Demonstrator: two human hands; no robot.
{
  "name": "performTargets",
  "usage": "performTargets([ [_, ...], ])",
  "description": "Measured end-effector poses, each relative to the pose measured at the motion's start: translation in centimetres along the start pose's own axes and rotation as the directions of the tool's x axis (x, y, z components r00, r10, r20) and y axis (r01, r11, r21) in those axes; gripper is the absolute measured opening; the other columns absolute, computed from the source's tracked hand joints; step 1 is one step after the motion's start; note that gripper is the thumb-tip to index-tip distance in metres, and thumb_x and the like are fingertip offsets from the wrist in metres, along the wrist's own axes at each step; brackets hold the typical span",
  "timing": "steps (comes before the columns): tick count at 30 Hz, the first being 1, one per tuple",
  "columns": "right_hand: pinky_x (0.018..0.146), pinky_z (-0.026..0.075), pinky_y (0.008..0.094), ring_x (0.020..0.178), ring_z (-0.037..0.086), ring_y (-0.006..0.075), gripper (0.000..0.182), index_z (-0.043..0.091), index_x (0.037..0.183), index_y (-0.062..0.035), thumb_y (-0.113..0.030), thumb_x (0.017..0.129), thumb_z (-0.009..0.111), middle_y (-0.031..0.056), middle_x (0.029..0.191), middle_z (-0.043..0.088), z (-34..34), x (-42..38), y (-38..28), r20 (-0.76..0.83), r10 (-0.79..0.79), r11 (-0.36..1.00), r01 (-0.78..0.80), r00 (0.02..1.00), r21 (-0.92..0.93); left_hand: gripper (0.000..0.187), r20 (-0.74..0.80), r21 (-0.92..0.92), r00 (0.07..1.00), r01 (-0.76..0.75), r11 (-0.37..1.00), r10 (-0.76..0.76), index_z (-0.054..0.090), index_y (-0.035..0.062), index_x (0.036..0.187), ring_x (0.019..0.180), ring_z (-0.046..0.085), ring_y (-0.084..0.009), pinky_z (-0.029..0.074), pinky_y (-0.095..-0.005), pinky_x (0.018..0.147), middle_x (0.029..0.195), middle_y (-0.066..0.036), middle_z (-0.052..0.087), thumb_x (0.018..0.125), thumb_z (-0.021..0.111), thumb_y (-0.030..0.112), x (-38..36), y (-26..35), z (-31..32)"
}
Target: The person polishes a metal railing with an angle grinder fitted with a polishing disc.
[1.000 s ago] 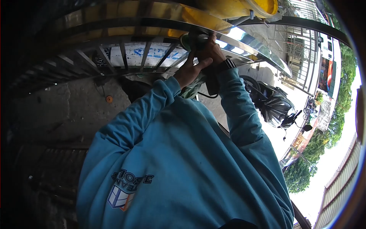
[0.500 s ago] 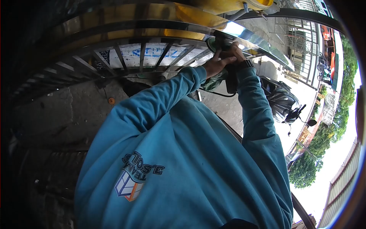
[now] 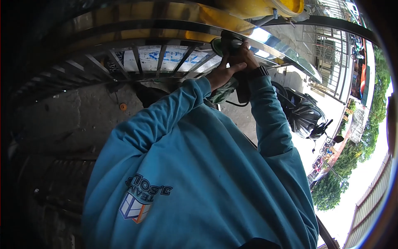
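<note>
A dark angle grinder point(image 3: 229, 43) with a greenish disc point(image 3: 216, 47) lies against a shiny metal rail point(image 3: 186, 35) of a barred frame. My right hand point(image 3: 248, 57), with a dark band on the wrist, is closed over the grinder near its head. Just beside it, my left hand point(image 3: 222, 76) also grips the grinder, its thumb pointing toward my right hand. The fingers of both hands are partly hidden. Below my hands hangs a green patterned cloth point(image 3: 224, 92), and a dark cable curves past it.
Slanted metal bars point(image 3: 159, 60) run across the upper left, with a yellow container point(image 3: 286, 6) beyond the rail. A parked motorcycle point(image 3: 306, 112) stands to the right. On the concrete floor point(image 3: 83, 108) lies a small orange round object point(image 3: 123, 106).
Both hands and the grinder have shifted left along the metal rail, with my arms following. My hold on the grinder looks the same.
</note>
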State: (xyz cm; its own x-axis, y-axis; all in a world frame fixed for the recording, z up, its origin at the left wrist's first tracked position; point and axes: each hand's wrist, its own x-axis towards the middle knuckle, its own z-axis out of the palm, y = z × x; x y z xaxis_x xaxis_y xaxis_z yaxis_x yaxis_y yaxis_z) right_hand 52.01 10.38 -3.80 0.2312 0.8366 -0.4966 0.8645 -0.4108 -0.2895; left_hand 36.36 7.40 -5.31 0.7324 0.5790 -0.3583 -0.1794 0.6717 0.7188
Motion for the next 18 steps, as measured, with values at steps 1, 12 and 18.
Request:
performTargets([
  [1,0.08,0.056,0.0436,0.101,0.065,0.0453,0.107,0.023,0.129,0.0185,-0.045,0.069,0.084,0.0359,0.114,0.055,1.1,0.5,0.5,-0.059,-0.108,0.993,0.104,0.992,-0.058,0.088,-0.035,0.005,0.999,-0.015,1.0,0.015,0.016,0.0011,0.154,0.136,0.041,-0.0252,0.028,-0.0352,0.115,0.143,-0.017,0.044,0.092,0.064,0.042,-0.5,0.1,-0.3],
  [12,0.077,0.056,0.0455,0.097,0.065,0.0469,0.108,0.02,0.132,0.0188,-0.045,0.072,0.082,0.0349,0.109,0.059,1.4,-0.5,-0.5,-0.108,-0.088,0.981,0.105,0.99,0.165,0.114,-0.241,0.075,0.969,-0.037,0.997,0.054,-0.008,0.0028,0.156,0.141,0.036,-0.0353,0.028,-0.0358,0.116,0.156,-0.026,0.026,0.086,0.068,0.052,-4.2,-0.2,-2.0],
  [18,0.077,0.056,0.0456,0.098,0.065,0.047,0.107,0.02,0.132,0.019,-0.044,0.071,0.082,0.0346,0.107,0.06,1.0,-0.2,1.2,-0.068,-0.097,0.983,0.106,0.993,0.146,0.114,-0.212,0.129,0.974,-0.046,0.991,0.072,-0.006,0.0022,0.156,0.14,0.038,-0.0345,0.029,-0.0361,0.116,0.154,-0.025,0.031,0.086,0.068,0.053,-2.6,-0.5,-0.4],
])
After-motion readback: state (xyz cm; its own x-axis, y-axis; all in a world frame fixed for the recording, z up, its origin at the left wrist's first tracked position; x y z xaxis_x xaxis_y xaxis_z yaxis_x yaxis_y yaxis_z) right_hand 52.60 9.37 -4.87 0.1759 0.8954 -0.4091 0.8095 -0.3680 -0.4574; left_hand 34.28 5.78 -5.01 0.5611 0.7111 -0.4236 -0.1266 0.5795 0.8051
